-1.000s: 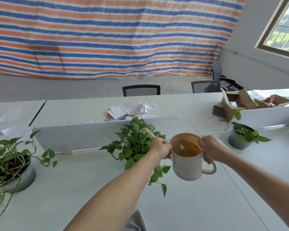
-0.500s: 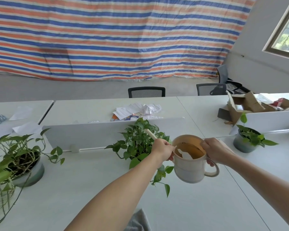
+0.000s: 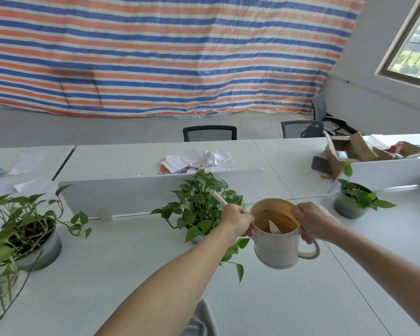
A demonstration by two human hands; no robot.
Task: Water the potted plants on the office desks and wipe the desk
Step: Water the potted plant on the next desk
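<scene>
While the watering can [image 3: 277, 248] hung tilted above the desk [image 3: 131, 275], beside the middle potted plant [image 3: 199, 204], we noted the left hand [image 3: 238, 220] gripping its spout and the right hand [image 3: 313, 221] curled round its handle. Overtilting could, in our judgement, slop water past the pot.

Only the person's two arms show, and both are uncovered along all of their visible length: the left forearm [image 3: 170, 287] is bare from the bottom edge of the view up to the left hand [image 3: 237, 223], and the right forearm [image 3: 378, 260] is bare from the right edge up to the right hand [image 3: 313, 223]. Wrists and fingers are likewise bare. A fold of grey fabric [image 3: 201, 321] lies at the bottom edge just beside the left forearm; whether it is worn cannot be told.
</scene>
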